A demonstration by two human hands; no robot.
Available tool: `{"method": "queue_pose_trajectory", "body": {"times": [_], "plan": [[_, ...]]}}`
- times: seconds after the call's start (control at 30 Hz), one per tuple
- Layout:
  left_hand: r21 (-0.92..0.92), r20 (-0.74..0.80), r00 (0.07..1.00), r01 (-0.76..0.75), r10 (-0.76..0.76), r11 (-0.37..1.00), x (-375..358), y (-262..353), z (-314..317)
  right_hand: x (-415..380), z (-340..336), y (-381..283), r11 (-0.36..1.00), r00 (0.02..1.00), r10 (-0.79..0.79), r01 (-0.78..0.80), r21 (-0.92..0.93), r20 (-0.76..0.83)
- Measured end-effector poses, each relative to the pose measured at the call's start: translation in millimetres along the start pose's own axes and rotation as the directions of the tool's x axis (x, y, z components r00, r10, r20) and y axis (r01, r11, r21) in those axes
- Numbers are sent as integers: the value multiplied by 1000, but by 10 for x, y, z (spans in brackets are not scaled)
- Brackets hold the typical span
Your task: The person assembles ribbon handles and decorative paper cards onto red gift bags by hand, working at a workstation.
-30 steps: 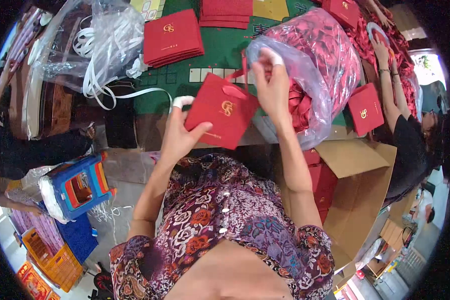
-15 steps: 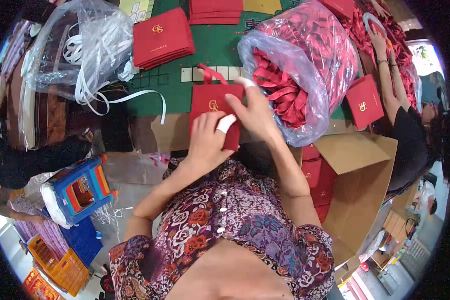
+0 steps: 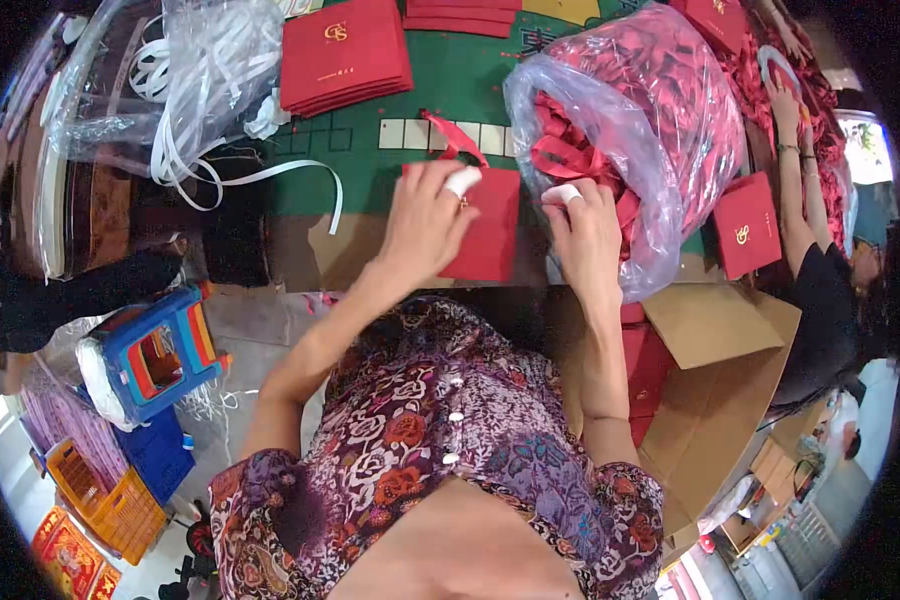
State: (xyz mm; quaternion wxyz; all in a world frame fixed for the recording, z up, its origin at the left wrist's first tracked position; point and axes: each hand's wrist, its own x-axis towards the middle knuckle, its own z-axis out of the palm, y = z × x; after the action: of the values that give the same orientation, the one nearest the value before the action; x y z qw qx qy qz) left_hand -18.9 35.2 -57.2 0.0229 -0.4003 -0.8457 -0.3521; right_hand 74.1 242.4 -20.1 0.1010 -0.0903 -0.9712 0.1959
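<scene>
Apparently for easy reach, the red bag (image 3: 495,235) lies flat on the desk (image 3: 370,180), the left hand (image 3: 422,222) open and loosely bent over it; the right hand (image 3: 590,242) curls by the ribbon sack (image 3: 670,130), grip unclear.

Fairly bright over the tabletop (image 3: 315,255), with mostly soft shadows. Blown nearly white at the opening (image 3: 863,150) by the right edge. Glinting in small highlights on the clear plastic bag (image 3: 660,215). Dark beneath the tabletop. Slightly blurred at the left hand (image 3: 425,225). Bent strongly outward, fisheye-style, toward a black, speckled circular border.
</scene>
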Motion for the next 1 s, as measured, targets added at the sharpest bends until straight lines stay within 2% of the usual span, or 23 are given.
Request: {"method": "queue_pose_trajectory", "body": {"times": [0.03,0.07,0.17,0.2,0.27,0.33,0.43,0.47,0.63,0.7,0.83,0.9,1.0], "plan": [[43,16,1000,26,-27,999,61,-40,-28,0,-36,-61,995,999,-27,31,90,-46],[43,17,999,28,-29,999,96,-84,-40,-7,-70,-147,995,999,-26,30,91,-43],[141,105,994,2,-17,990,166,-174,-15,-47,-176,-458,939,1000,15,-14,344,2],[140,108,994,3,-18,990,178,-177,-16,-57,-198,-552,902,996,47,-77,425,80],[124,123,992,6,-21,992,210,-178,-39,-87,-177,-688,839,995,44,-88,536,94],[111,102,994,23,-34,994,211,-183,-32,-86,-55,-693,834,993,63,-105,542,95],[59,87,994,61,-66,996,220,-162,-56,5,205,-554,867,975,212,-220,448,69],[22,92,992,82,-84,996,226,-147,-81,43,287,-483,896,978,207,-204,395,36],[-48,89,994,65,-60,997,247,-97,-108,137,381,-426,811,921,368,-386,440,130],[-102,123,983,152,-140,983,220,-88,-74,152,398,-400,815,926,353,-373,443,131],[-70,125,981,159,-149,985,211,19,-77,185,385,-411,853,941,315,-337,399,122],[23,63,989,129,-131,991,188,93,-61,209,351,-444,863,941,313,-339,375,130],[-27,39,994,103,-102,994,165,73,-51,206,333,-453,893,945,292,-325,310,149]]}}
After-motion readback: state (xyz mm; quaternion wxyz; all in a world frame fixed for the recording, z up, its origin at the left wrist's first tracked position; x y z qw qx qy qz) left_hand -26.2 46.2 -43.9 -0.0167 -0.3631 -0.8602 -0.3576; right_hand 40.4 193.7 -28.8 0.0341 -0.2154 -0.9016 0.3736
